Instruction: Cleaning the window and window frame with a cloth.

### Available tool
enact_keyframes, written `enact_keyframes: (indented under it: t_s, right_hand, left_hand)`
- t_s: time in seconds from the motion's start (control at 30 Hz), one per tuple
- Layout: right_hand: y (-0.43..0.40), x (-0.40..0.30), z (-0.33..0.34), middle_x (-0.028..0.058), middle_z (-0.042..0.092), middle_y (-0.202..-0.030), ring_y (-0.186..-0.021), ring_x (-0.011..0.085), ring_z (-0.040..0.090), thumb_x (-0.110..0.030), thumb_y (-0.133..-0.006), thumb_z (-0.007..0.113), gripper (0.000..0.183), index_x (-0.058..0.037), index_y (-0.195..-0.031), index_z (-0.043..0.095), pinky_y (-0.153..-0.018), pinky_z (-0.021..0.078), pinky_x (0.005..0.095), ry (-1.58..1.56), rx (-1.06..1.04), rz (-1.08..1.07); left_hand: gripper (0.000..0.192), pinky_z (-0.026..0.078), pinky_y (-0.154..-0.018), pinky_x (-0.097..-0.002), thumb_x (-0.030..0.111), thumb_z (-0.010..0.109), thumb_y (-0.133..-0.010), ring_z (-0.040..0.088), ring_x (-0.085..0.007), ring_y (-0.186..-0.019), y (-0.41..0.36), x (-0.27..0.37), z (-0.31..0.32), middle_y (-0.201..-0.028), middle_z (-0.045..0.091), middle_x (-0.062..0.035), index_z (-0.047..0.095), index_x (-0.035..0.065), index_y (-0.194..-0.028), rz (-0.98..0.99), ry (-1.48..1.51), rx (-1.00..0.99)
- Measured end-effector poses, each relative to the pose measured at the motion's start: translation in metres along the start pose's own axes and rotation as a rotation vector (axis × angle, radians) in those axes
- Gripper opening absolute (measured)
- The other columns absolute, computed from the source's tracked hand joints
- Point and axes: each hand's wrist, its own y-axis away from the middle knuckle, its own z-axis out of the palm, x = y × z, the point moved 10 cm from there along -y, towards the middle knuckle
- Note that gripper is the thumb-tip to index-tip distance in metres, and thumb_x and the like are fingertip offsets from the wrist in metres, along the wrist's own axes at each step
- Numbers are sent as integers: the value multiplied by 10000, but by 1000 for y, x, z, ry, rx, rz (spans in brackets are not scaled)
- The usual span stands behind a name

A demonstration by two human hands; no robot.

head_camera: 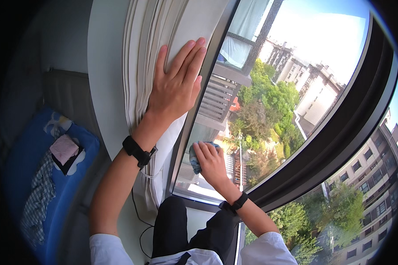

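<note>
My left hand (176, 78) lies flat against the gathered white curtain (146, 56), fingers spread and pointing up, close to the window frame's left side. Lower and to the right, my right hand (211, 162) presses a bunched blue-grey cloth (195, 158) against the window pane (268, 109), near the pane's lower left corner. Part of the cloth is hidden under the fingers. Black bands circle both wrists.
A thick dark window frame post (321, 132) runs diagonally beside a second pane at the right. Below, my knees rest by the pale sill (197, 220), with a thin black cable (140, 215) alongside. A bed with blue bedding (66, 198) stands at the left.
</note>
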Motion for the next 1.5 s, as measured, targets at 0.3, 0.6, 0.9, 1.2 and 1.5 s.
enact_keyframes:
  t_s: [0.3, 0.6, 0.9, 1.2, 1.5]
  right_hand:
    - [7, 27, -17, 112, 594, -1288, -1152, 313, 571, -30, -706, 715, 726, -66, -1405, 525, -965, 442, 410, -297, -46, 97]
    - [-247, 134, -326, 135, 680, -1133, -1057, 397, 624, -31, -738, 775, 501, -63, -1207, 601, -914, 505, 481, 149, 865, -5]
    - [-212, 79, -250, 108, 665, -1104, -1048, 354, 628, -36, -709, 758, 527, -87, -1211, 604, -862, 468, 468, 199, 746, -69]
    - [16, -12, 28, 128, 568, -1353, -1244, 247, 543, -117, -881, 587, 468, -27, -1340, 572, -940, 422, 425, -107, 121, 111]
    - [42, -16, 57, 122, 553, -1295, -1189, 288, 531, -34, -752, 683, 654, -60, -1386, 528, -953, 424, 398, -341, 45, 149]
  left_hand:
    - [667, 164, -1253, -541, 182, 611, -929, 305, -172, -1512, 12, 0, 2, -1627, 377, -21, 370, 75, -1541, -28, 15, -57]
    - [682, 154, -1241, -564, 151, 651, -909, 324, -214, -1506, 4, 8, -3, -1618, 391, -65, 365, 48, -1520, 4, 76, -31]
    - [614, 144, -1255, -519, 137, 536, -952, 346, -201, -1493, 5, -5, -5, -1596, 426, -55, 354, 58, -1533, -14, 132, 57]
    - [492, 168, -1246, -485, 198, 478, -1014, 394, -270, -1472, 8, -4, -2, -1559, 479, -101, 426, 81, -1489, 50, 67, 134]
    - [715, 220, -1225, -547, 193, 781, -842, 386, -298, -1474, 16, -5, -11, -1571, 459, -84, 424, 135, -1458, 72, 48, 110]
